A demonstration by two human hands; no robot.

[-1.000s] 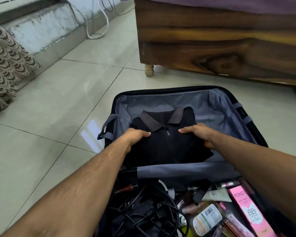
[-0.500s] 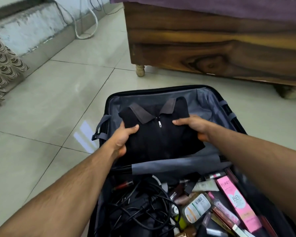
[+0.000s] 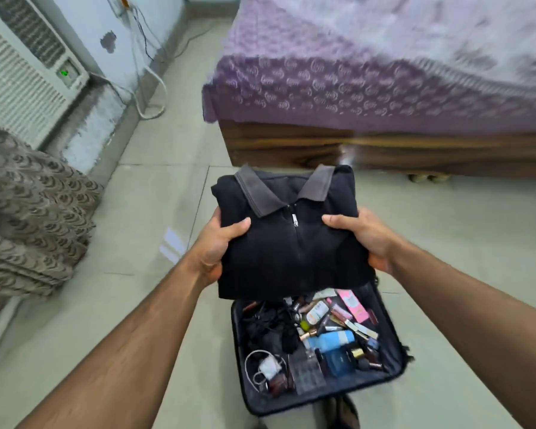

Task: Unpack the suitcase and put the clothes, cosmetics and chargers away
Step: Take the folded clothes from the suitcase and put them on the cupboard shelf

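A folded black shirt point(image 3: 291, 243) with a grey collar and a short zip hangs in the air above the open suitcase point(image 3: 393, 351). My left hand point(image 3: 217, 246) grips its left edge, thumb on top. My right hand point(image 3: 362, 236) grips its right edge the same way. The shirt hides the far half of the suitcase. In the near half lie tangled black cables point(image 3: 266, 323), a white charger point(image 3: 268, 366) and several cosmetics, among them a pink box point(image 3: 353, 305) and a blue bottle point(image 3: 334, 340).
A wooden bed point(image 3: 384, 150) with a purple patterned cover point(image 3: 384, 88) stands ahead on the right. A patterned curtain point(image 3: 28, 212) hangs at the left, beside a white air conditioner point(image 3: 19, 75). White cables point(image 3: 149, 97) trail along the wall. Tiled floor point(image 3: 155, 196) stretches between them.
Both hands have lifted the black shirt out of the suitcase and up into the air. The view has risen, so the bed cover and the suitcase's near half now show.
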